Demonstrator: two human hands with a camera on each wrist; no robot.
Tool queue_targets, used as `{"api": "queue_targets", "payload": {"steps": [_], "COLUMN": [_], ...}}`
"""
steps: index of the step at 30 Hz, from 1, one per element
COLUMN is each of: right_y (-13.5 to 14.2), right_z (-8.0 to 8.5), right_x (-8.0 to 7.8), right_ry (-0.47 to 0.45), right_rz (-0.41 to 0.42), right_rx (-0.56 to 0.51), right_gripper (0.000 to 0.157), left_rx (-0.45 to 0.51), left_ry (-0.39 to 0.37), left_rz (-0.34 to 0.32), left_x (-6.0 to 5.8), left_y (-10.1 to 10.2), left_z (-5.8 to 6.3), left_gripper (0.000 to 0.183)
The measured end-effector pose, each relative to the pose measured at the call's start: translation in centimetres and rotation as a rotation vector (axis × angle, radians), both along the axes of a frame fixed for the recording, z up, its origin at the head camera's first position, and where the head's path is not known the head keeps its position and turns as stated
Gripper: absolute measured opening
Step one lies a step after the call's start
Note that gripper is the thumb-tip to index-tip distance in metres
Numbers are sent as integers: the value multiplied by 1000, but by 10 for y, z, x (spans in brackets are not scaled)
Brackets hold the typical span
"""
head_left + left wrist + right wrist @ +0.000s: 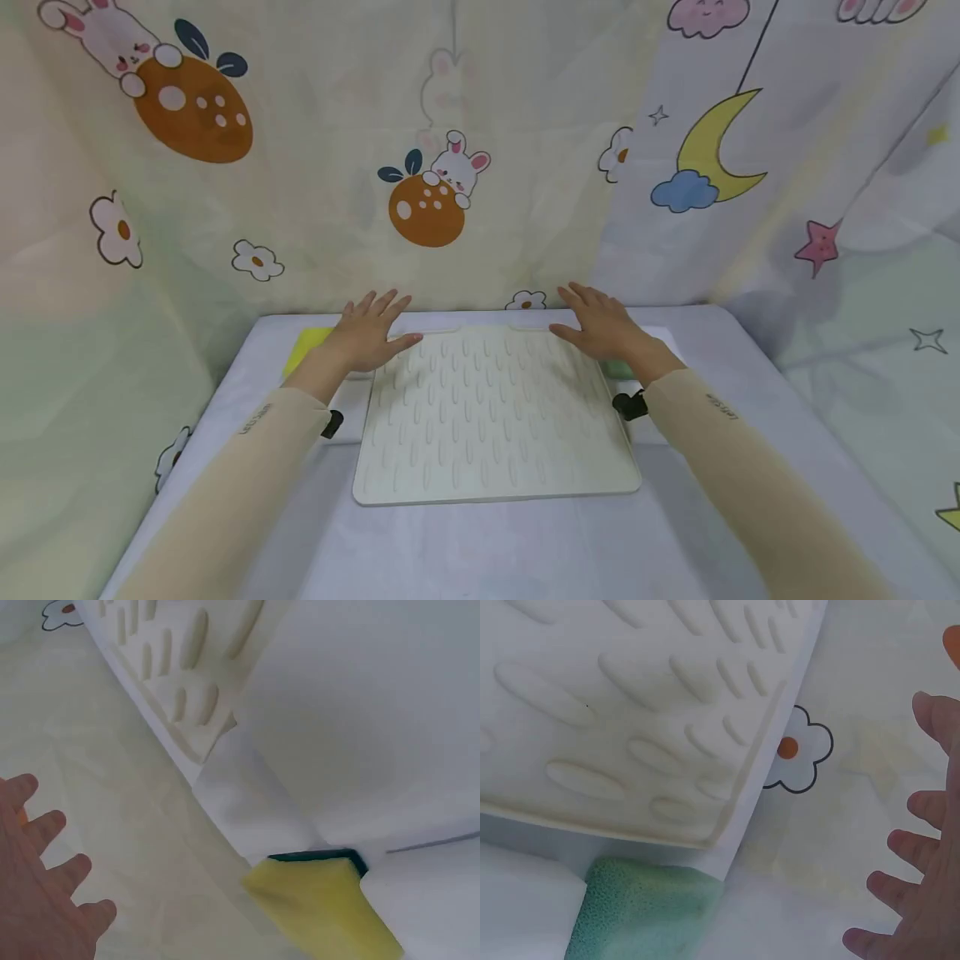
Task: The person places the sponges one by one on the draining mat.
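A cream-white drying mat with raised oval ridges (487, 417) lies across the middle of the table. Near its far left corner is my left hand (367, 333), fingers spread and holding nothing. My right hand (602, 327) is near the far right corner, its fingers likewise spread with nothing in them. Beside the left hand lies a yellow sponge (322, 904) with a dark green layer along one edge. A green sponge (645, 911) sits by the mat's right edge, partly hidden by the right arm in the head view.
White flat-sided items, of a kind I cannot tell, show at the mat's left (348, 412) and right (647, 427). A white cloth covers the table (480, 550). Behind the table's far edge hangs a printed curtain (315, 167), which also runs along both sides.
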State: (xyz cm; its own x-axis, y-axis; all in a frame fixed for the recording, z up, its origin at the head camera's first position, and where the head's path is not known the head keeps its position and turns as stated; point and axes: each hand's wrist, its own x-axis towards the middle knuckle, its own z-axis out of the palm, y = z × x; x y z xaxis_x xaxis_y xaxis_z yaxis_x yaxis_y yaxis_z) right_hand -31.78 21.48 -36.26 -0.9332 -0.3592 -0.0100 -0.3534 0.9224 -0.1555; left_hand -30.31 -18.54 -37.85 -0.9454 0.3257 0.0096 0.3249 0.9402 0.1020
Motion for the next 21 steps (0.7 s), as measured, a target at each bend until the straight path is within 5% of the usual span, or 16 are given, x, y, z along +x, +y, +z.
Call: {"api": "queue_targets", "payload": {"steps": [21], "right_y": [15], "right_z": [8], "right_x": [12], "right_ry": [26], "right_rz": [38], "right_rx": [-16], "right_gripper": [82], "left_rx": [23], "left_ry": [9], "left_rz": [-27], "left_x": [27], "left_y": [-18], "left_z": [5], "left_gripper": [82]}}
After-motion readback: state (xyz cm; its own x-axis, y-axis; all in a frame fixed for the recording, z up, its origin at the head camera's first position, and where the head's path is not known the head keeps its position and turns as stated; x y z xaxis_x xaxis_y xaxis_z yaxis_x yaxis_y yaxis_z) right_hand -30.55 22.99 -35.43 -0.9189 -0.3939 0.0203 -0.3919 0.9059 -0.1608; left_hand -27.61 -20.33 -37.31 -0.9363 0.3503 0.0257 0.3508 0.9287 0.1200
